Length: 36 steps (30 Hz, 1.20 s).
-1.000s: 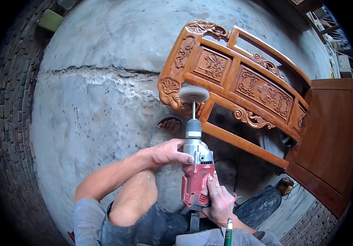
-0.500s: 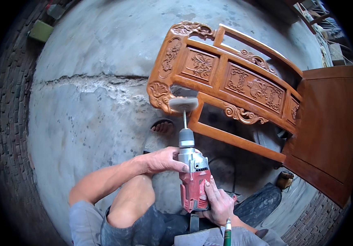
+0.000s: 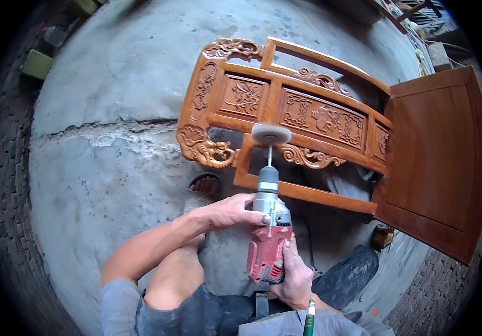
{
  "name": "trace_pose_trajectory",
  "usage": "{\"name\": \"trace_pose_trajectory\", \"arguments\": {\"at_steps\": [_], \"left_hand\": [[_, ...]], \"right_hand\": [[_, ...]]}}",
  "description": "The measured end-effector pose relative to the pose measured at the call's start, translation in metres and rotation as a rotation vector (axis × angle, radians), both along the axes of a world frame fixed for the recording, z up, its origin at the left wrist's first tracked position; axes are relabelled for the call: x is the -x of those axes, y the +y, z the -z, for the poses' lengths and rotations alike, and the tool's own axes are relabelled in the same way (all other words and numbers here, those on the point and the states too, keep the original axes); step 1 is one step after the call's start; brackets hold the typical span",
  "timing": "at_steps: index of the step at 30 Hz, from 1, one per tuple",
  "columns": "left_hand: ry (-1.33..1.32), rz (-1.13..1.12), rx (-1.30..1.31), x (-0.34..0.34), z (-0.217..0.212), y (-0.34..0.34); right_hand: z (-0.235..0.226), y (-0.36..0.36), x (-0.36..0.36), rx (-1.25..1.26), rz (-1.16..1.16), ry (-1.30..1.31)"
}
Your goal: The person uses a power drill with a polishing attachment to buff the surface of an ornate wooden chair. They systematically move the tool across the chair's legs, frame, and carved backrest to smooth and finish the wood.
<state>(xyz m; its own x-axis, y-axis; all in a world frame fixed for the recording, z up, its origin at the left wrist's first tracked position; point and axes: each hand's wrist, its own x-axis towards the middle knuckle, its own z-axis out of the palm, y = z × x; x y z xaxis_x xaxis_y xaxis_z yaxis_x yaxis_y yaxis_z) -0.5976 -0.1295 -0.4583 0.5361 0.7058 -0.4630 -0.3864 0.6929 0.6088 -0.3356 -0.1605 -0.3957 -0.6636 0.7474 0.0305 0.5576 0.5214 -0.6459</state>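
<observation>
My left hand (image 3: 231, 211) is closed round the silver front housing of a red power drill (image 3: 267, 249). At the back of the drill, my right hand (image 3: 297, 279) grips its handle, which is partly hidden. A whitish buffing wheel (image 3: 270, 134) on a thin shaft sits in the drill's chuck (image 3: 268, 175). The wheel overlaps the lower rail of a carved, varnished wooden furniture frame (image 3: 274, 101), left of a scroll carving (image 3: 311, 157). I cannot tell whether it touches the wood. A shell-like carving (image 3: 194, 138) marks the frame's lower left corner.
A broad flat wooden panel (image 3: 434, 162) joins the frame at the right. My sandalled foot (image 3: 204, 183) rests on the cracked concrete floor (image 3: 106, 185) below the frame's left corner. A green box (image 3: 37, 64) stands by the brick edge at far left. A green-handled thing (image 3: 309, 320) lies near my lap.
Both hands have carried the drill rightward along the frame. The wheel has gone from the lower left corner carving to the rail near the scroll. My view has also shifted.
</observation>
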Motion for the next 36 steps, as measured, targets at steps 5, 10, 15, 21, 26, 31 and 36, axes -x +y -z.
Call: {"name": "trace_pose_trajectory", "arguments": {"at_steps": [5, 10, 15, 21, 26, 31, 36], "left_hand": [[-0.115, -0.327, 0.105, 0.016, 0.017, -0.007], [-0.069, -0.548, 0.091, 0.042, 0.009, -0.014], [-0.074, -0.527, 0.086, 0.034, 0.005, -0.012], [-0.031, -0.372, 0.065, 0.017, 0.018, 0.003], [-0.037, -0.494, 0.032, 0.037, 0.014, 0.001], [-0.015, -0.550, 0.046, 0.041, 0.008, -0.005], [0.032, -0.372, 0.029, 0.024, 0.011, 0.013]], "right_hand": [[0.000, 0.024, 0.039, -0.026, -0.068, -0.050], [0.019, 0.037, 0.075, -0.032, -0.196, -0.019], [0.021, 0.031, 0.068, 0.002, -0.174, -0.048], [0.020, 0.024, 0.053, -0.017, -0.047, -0.023], [0.018, 0.043, 0.073, -0.024, -0.163, -0.007], [0.024, 0.044, 0.076, -0.011, -0.178, -0.017], [0.023, 0.032, 0.060, -0.016, -0.048, -0.011]]}}
